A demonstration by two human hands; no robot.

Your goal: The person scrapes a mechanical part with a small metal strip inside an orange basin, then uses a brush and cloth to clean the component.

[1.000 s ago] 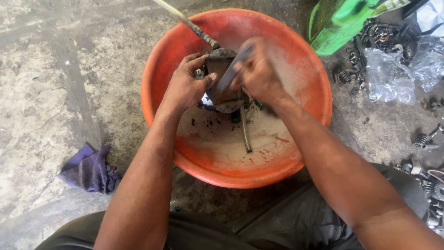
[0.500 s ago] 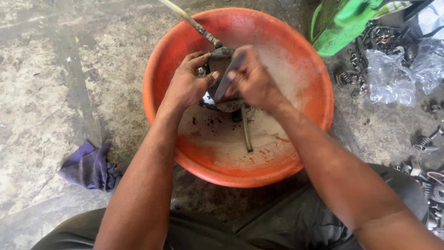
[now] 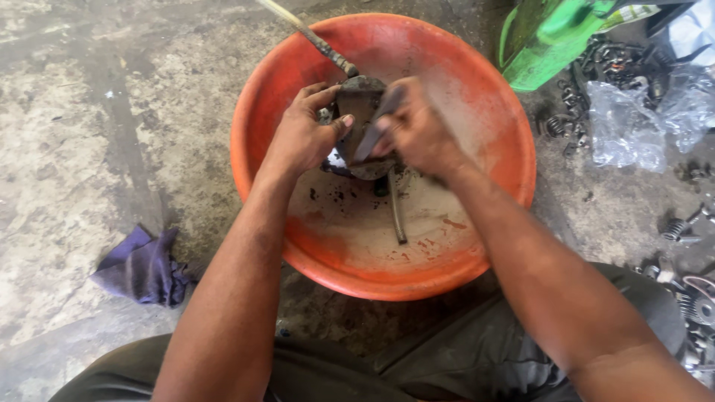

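The greasy metal part [image 3: 360, 123] sits over the middle of the orange basin [image 3: 477, 246], which rests on the concrete floor. The left hand [image 3: 302, 138] is clamped on its left side; the right hand [image 3: 417, 130] is closed around a dark, blurred tool [image 3: 376, 126] laid across it. With oily fingers the part could slip and drop onto the rod [image 3: 397, 216] below, or the tool could skid onto the left thumb.

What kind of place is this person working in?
Probably a small repair or mechanic's workshop, with the work done at floor level. A grimy metal part is held over an orange basin on stained concrete floor, and loose springs and gears lie scattered to the right.
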